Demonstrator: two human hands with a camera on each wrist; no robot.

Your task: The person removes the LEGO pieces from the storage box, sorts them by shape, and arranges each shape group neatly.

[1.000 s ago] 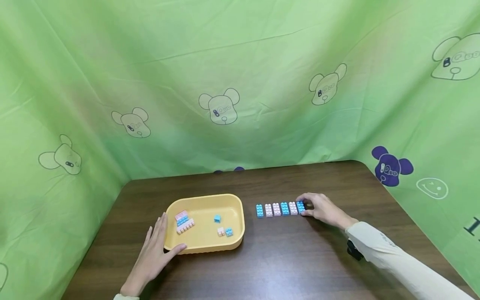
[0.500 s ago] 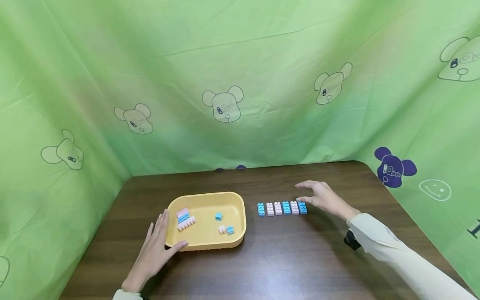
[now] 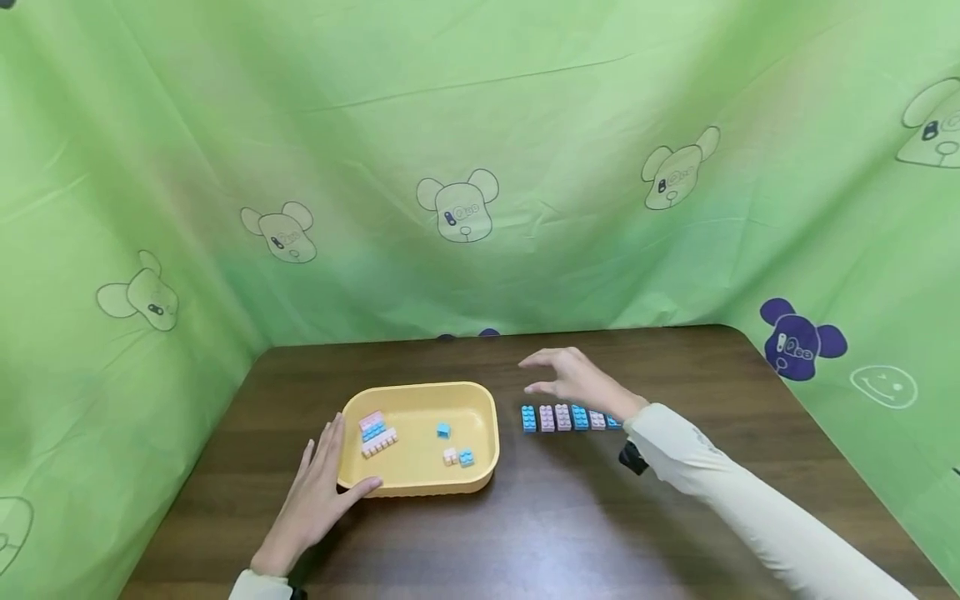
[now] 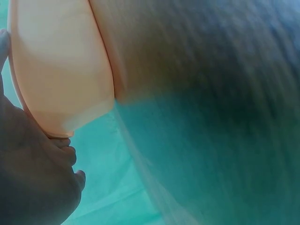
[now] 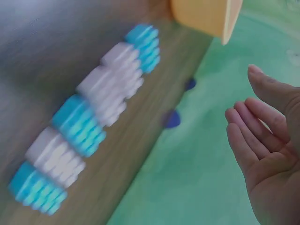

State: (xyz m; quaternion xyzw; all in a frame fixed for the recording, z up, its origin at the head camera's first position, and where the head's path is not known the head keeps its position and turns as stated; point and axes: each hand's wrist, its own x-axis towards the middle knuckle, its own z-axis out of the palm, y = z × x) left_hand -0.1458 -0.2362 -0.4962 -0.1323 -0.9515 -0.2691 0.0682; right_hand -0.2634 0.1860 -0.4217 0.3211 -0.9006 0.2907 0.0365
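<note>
My left hand (image 3: 311,500) rests against the left end of a yellow tray (image 3: 412,477), thumb on the front rim and fingers along the side. Inside the tray lie pink and light-blue toy building blocks: a group of long ones (image 3: 377,433) at left, a small blue one (image 3: 443,430), and a small pale-pink block (image 3: 450,456) beside a blue block (image 3: 466,457). My right hand (image 3: 581,382) hangs in the air, holding nothing, above a row of blocks. That row runs blue (image 3: 528,418), pink (image 3: 547,418), pink, blue, pink, blue; the wrist partly covers its right end in the head view.
A brown wooden table (image 3: 450,550) carries the tray and the row. Behind it and at both sides hangs a green curtain (image 3: 360,275) with printed bear heads. The row stands just right of the tray.
My right hand has let go of the rightmost blue block, lifted, and moved left over the row. That block stays at the row's end. My left hand stays on the tray.
</note>
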